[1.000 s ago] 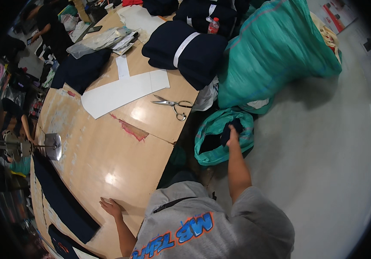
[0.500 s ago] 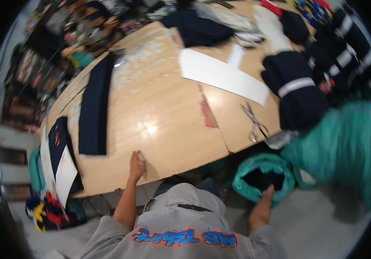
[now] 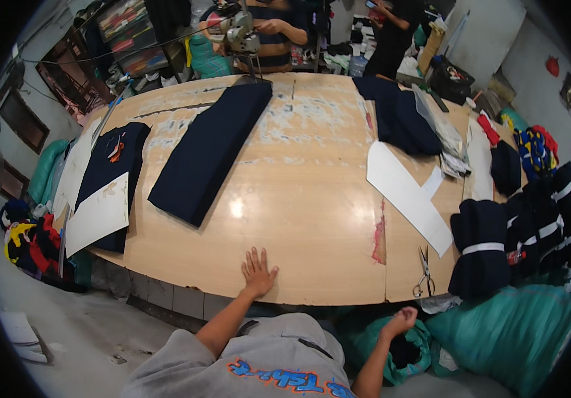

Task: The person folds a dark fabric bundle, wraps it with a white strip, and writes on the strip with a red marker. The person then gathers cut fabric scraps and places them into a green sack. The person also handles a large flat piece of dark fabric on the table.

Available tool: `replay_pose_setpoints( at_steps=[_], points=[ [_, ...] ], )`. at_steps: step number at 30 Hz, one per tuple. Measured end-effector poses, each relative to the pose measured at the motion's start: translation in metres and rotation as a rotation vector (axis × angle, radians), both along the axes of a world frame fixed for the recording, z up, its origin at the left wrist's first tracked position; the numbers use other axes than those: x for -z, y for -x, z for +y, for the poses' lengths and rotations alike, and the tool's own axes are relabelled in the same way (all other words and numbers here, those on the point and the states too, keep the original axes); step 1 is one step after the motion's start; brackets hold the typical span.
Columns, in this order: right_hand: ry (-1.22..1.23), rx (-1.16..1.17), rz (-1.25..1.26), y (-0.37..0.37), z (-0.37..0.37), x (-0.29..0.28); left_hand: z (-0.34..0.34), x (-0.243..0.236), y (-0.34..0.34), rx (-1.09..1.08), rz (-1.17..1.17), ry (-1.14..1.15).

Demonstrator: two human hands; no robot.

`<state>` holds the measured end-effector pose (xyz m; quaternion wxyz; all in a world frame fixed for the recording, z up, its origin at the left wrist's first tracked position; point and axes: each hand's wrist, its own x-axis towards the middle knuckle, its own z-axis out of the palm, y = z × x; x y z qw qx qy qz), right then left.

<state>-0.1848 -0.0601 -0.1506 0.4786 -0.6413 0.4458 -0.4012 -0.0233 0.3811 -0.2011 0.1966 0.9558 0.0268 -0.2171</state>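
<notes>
Moved up from the mouth of green sack (image 3: 422,356) since the earlier frame: right hand (image 3: 401,320), at lower right of the frame, with curled fingers; whether grasping something, cannot tell. Inside the sack, dark cloth (image 3: 403,351). At lower middle, left hand (image 3: 259,273), flat on table (image 3: 305,219), released. Near front edge, scissors (image 3: 424,273).

— What does the person wear?
— A grey T-shirt (image 3: 179,363); its left sleeve (image 3: 196,346) is short and loose; the left fingers (image 3: 255,261) and right fingers (image 3: 409,314) are bare.
— Any markings?
— Bold blue lettering (image 3: 296,378) edged in orange; a narrow dark strip (image 3: 315,348) shows above it.
</notes>
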Motion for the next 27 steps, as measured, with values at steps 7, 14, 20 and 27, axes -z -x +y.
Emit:
replay_pose_setpoints(
  at_steps=[7,14,20,27],
  points=[
    [0.071,-0.567,0.082,-0.241,0.178,0.007,0.039,-0.057,-0.025,0.221,0.226,0.169],
    [0.324,-0.116,0.948,-0.408,0.321,0.046,0.184,-0.087,-0.12,-0.341,-0.034,0.998],
    [0.439,0.044,1.164,-0.426,0.343,0.047,0.23,-0.157,-0.309,-0.248,-0.478,0.985],
    [0.41,0.064,1.208,-0.435,0.344,0.049,0.18,-0.128,-0.582,0.069,-0.764,0.59]
  ],
)
